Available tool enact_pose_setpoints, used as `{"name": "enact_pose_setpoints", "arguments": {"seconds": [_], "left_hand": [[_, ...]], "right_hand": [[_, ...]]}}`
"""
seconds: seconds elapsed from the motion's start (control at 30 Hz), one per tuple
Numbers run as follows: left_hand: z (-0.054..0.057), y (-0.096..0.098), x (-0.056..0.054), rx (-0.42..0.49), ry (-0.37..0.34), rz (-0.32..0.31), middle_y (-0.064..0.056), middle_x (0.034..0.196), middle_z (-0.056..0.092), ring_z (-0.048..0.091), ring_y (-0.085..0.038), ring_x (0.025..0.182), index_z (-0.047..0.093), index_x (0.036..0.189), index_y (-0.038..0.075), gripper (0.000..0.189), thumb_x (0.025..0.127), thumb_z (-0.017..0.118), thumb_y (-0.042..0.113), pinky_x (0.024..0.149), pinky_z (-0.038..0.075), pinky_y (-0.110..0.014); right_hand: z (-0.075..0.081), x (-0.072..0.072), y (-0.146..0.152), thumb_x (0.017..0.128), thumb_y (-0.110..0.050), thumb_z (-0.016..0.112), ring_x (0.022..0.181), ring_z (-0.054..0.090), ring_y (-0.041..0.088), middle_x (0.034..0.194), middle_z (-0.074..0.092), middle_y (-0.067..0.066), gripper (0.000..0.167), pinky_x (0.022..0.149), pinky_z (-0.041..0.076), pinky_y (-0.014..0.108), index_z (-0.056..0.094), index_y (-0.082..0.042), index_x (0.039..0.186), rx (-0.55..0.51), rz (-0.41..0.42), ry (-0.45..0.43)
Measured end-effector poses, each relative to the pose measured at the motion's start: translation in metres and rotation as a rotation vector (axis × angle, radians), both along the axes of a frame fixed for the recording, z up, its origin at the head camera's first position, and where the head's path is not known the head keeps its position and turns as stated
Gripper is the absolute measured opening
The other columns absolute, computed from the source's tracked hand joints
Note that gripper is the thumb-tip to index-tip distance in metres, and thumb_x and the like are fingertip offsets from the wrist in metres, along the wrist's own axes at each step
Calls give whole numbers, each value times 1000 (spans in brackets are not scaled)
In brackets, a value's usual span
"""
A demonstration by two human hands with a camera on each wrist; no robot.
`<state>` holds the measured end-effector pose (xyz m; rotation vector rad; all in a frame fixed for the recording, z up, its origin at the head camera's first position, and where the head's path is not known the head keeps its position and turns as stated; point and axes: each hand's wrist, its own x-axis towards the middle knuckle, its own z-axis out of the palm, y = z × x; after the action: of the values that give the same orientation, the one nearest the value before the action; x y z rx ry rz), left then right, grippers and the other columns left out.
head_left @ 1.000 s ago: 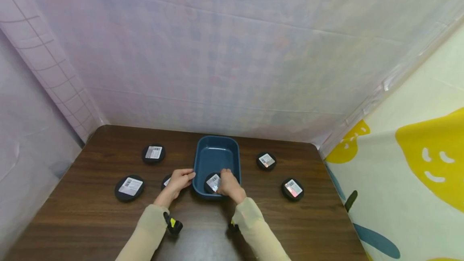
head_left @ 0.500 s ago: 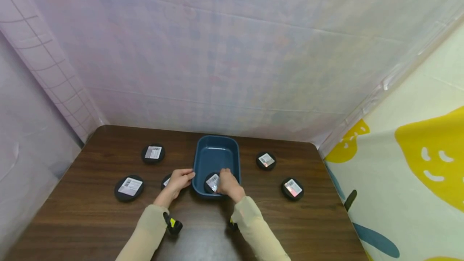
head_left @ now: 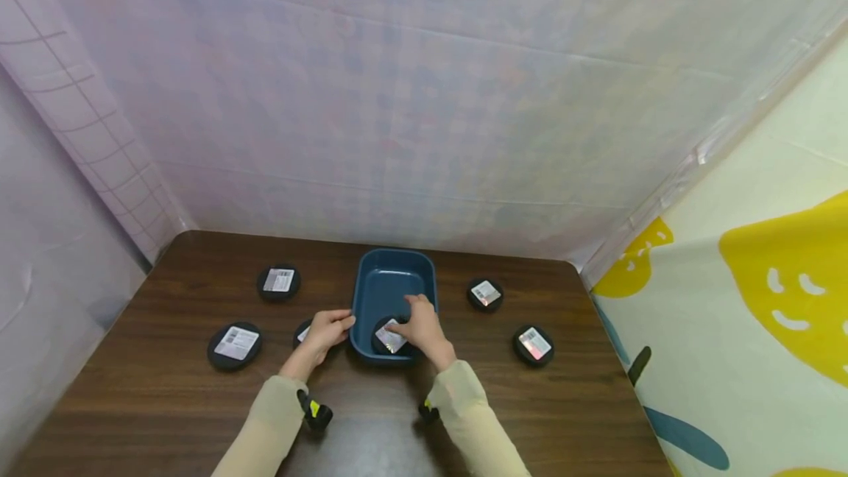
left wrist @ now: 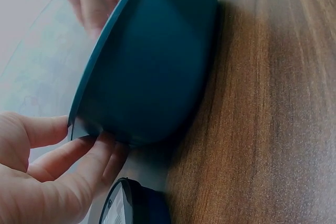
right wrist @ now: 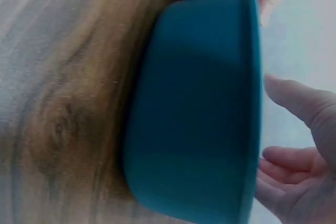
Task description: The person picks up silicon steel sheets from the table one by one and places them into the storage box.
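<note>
A blue rectangular tub (head_left: 396,280) stands on the table. In its near end lies a black round container (head_left: 380,341) with a white barcode label facing up. My left hand (head_left: 326,333) pinches the tub's left rim, thumb on the edge and fingers against the outer wall, as the left wrist view shows. Over the tub's near right part is my right hand (head_left: 424,327), thumb and fingers spread apart above the labelled container; whether it touches is hard to tell. Behind my left hand, another black container (head_left: 300,335) is partly hidden; the left wrist view shows its side (left wrist: 149,203).
Two black labelled containers, one far (head_left: 278,283) and one near (head_left: 235,346), lie on the left. On the right lie two more, one far (head_left: 485,294) and one near (head_left: 534,346). The brown wooden table (head_left: 165,418) meets a sheet-covered wall (head_left: 397,131) at the back.
My right hand has loosened and spread its fingers, shifting slightly up and right off the container in the tub. My left hand keeps its place on the rim.
</note>
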<state>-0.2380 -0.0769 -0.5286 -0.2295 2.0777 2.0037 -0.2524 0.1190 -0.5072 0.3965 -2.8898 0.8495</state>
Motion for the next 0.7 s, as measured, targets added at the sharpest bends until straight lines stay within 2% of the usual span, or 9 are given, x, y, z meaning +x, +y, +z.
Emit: {"name": "enact_pose_setpoints", "arguments": {"seconds": [0.1, 0.23, 0.47, 0.7], "left_hand": [[-1, 0, 0, 11, 2, 6, -37, 129, 44, 47, -41, 117, 43, 126, -21, 39, 94, 48, 0, 95, 41, -49], [-2, 1, -1, 16, 4, 10, -37, 129, 44, 48, -39, 116, 43, 126, -21, 39, 93, 48, 1, 95, 41, -48], [-3, -1, -1, 13, 4, 4, -37, 128, 45, 48, -40, 116, 43, 126, -21, 39, 94, 49, 1, 95, 42, -48], [-2, -1, 0, 10, 12, 4, -37, 127, 45, 51, -34, 112, 43, 126, -21, 39, 94, 49, 0, 95, 43, -48]], "right_hand": [[4, -3, 4, 67, -23, 84, 99, 59, 36, 107, 61, 23, 62, 87, 49, 43, 60, 10, 113, -70, -19, 105], [6, -7, 11, 67, -19, 84, 95, 61, 33, 105, 62, 22, 58, 84, 50, 41, 61, 10, 112, -163, -63, 194], [10, -10, 29, 67, -17, 84, 87, 61, 32, 96, 62, 20, 53, 77, 51, 41, 62, 9, 108, -273, -156, 277], [14, -10, 55, 69, -15, 82, 92, 61, 36, 100, 61, 23, 52, 82, 50, 44, 60, 10, 110, -344, -230, 295]]}}
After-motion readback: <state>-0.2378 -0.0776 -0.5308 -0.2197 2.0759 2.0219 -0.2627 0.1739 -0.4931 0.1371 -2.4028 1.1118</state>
